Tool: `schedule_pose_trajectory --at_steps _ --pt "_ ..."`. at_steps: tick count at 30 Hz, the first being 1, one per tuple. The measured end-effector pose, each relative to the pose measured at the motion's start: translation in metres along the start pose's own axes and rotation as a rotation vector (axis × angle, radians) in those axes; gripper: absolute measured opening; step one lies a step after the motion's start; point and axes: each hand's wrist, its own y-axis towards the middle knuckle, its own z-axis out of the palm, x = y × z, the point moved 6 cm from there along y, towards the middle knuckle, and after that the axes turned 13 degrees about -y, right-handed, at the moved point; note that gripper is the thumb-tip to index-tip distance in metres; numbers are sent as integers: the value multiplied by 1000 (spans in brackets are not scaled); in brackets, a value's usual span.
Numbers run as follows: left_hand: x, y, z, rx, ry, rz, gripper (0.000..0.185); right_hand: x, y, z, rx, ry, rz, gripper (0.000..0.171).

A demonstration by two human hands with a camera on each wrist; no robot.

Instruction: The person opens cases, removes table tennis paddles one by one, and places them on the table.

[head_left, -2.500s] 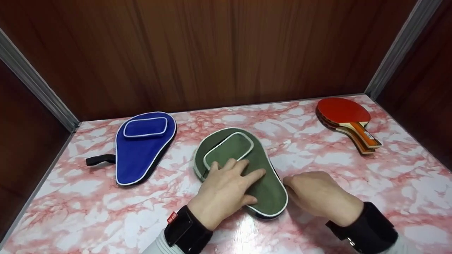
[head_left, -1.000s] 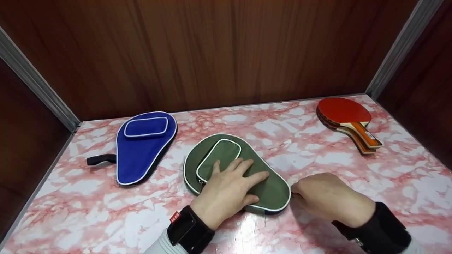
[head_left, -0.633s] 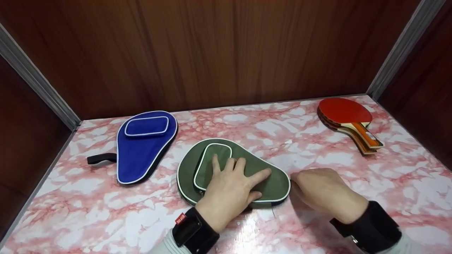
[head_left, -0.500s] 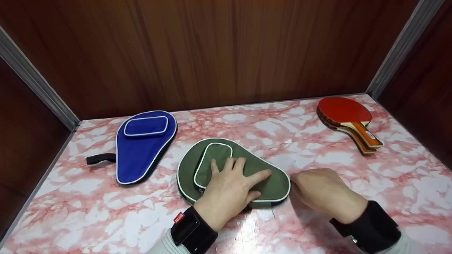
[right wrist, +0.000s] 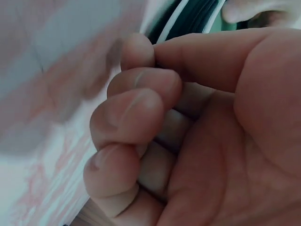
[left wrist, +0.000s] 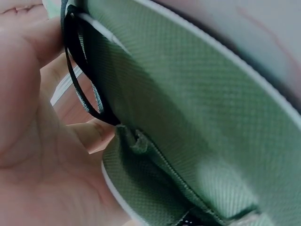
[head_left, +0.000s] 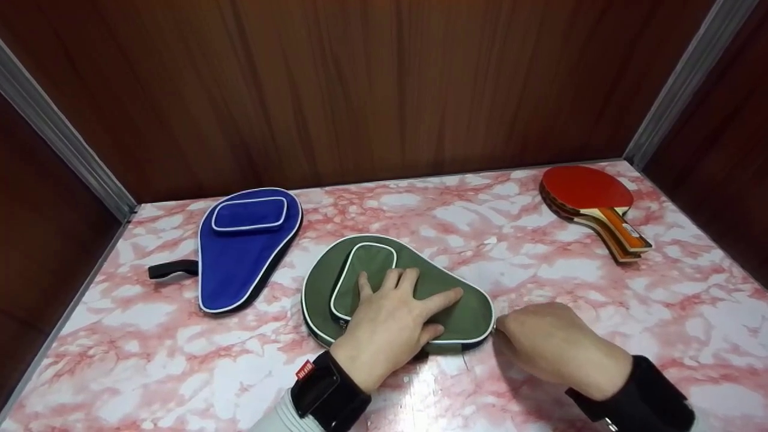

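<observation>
A green table tennis bat case (head_left: 441,279) with white piping lies flat in the head view, its wide end to the left and narrow end to the right. My left hand (head_left: 387,324) rests on it with spread fingers, partly covering the raised pocket (head_left: 363,264). In the left wrist view a black strap loop (left wrist: 80,92) hangs by the fingers. At the narrow end, my right hand (head_left: 558,345) has curled fingers, thumb and forefinger pinching at the case's zipper edge. The zipper pull is mostly hidden between those fingertips (right wrist: 136,49).
Back left lies a blue bat case (head_left: 234,264) with a black strap (head_left: 173,269). Two stacked table tennis bats, the upper one a red bat (head_left: 585,187), lie at the back right. Wooden panels (head_left: 384,90) border the marbled pink table (head_left: 180,366).
The green case has turned counterclockwise under my left hand, its narrow end swinging right. My right hand has followed its edge and, in the last half second, shifted slightly toward me.
</observation>
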Motion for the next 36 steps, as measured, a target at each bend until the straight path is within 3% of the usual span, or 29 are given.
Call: schedule_pose_trajectory --at_steps 7,15,20,30,36 --pt "0 0 -1 -3 -3 3 58 15 -7 -5 -68 -33 -64 33" --pt "0 0 -1 -6 -16 5 58 37 -11 -9 -170 4 -154 33" --pt "0 0 0 -12 4 11 58 47 -11 -8 -225 -29 -164 34" --pt "0 0 3 6 31 -5 59 52 -9 -4 -248 -47 -167 35" --pt "1 1 6 47 86 -66 70 44 -9 -9 -207 41 -173 38"
